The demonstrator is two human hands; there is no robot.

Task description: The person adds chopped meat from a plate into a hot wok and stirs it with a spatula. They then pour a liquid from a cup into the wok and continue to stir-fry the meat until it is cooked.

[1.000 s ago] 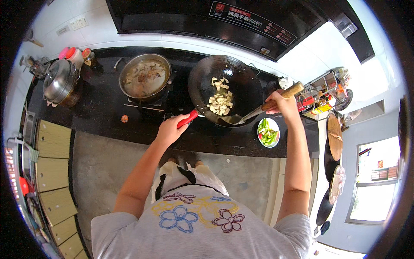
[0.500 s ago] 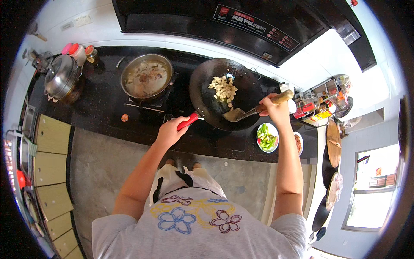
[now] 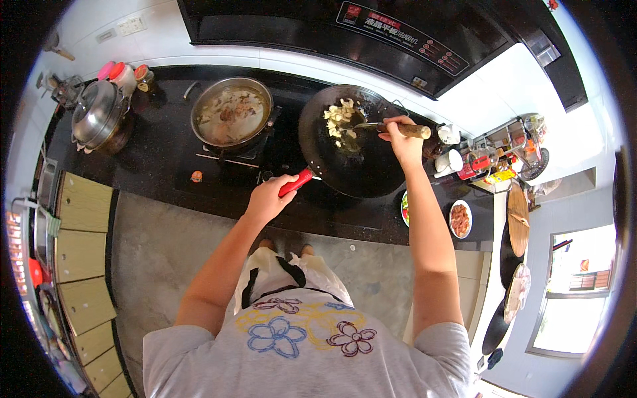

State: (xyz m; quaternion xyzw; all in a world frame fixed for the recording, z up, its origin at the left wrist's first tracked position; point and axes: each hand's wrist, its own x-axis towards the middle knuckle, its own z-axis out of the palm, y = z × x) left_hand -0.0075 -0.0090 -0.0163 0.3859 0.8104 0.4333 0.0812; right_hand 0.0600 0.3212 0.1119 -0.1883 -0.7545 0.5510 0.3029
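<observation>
My left hand (image 3: pixel 270 198) is closed around the red handle (image 3: pixel 296 182) of a large black wok (image 3: pixel 332 162) on the stove. Pale chopped pieces (image 3: pixel 340 119) lie in the far part of the wok, with a shiny film of oil around them. My right hand (image 3: pixel 403 138) grips the wooden handle of a wok spatula (image 3: pixel 378 127). The spatula's blade reaches in among the pale pieces from the right, and its edge is hard to make out there.
Left of the wok, a steel pot (image 3: pixel 232 111) holds cloudy liquid with pieces in it. A lidded steel pot (image 3: pixel 99 116) stands farther left. Near my right forearm are a plate of reddish-brown meat pieces (image 3: pixel 460 219) and a partly hidden plate of green vegetables (image 3: pixel 405 209). A range hood (image 3: pixel 298 33) hangs above.
My right hand has moved up and slightly left, bringing the spatula from the wok's near side to the pale pieces, which now lie more spread out. My left hand keeps its hold.
</observation>
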